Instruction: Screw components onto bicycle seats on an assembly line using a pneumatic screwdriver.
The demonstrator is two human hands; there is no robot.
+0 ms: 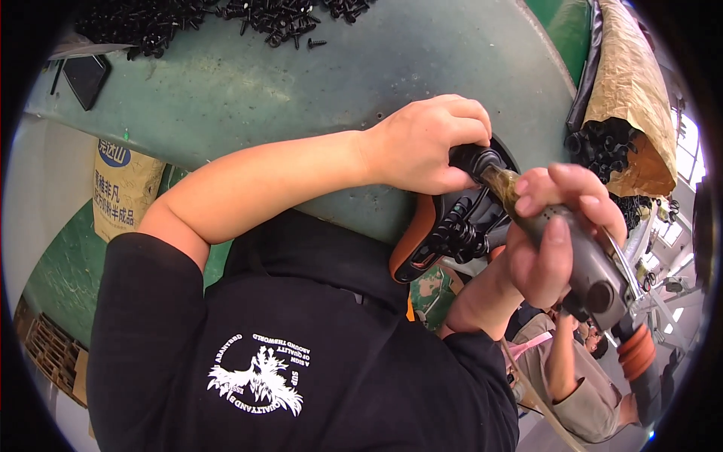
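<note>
Upside down at the table's right edge lies what looks like a bicycle saddle [416, 239], black underneath with an orange-brown rim. My left hand [433, 143] is closed around a round black part [471, 160] at the saddle's far end. In my right hand [546, 233] is a grey air screwdriver [596, 282], its body slanting down to the right. The tool's front end, wrapped in yellowish tape, meets the black part by my left fingertips. Its bit and any screw under it are hidden. Black springs or coils [459, 235] show in the middle of the saddle's underside.
Loose black screws [275, 21] are heaped along the far edge of the green table [316, 75]. A dark phone-like slab [86, 79] lies far left. At right an open brown paper sack [633, 90] spills black parts. Another person [568, 369] sits lower right; a printed sack [124, 188] stands left.
</note>
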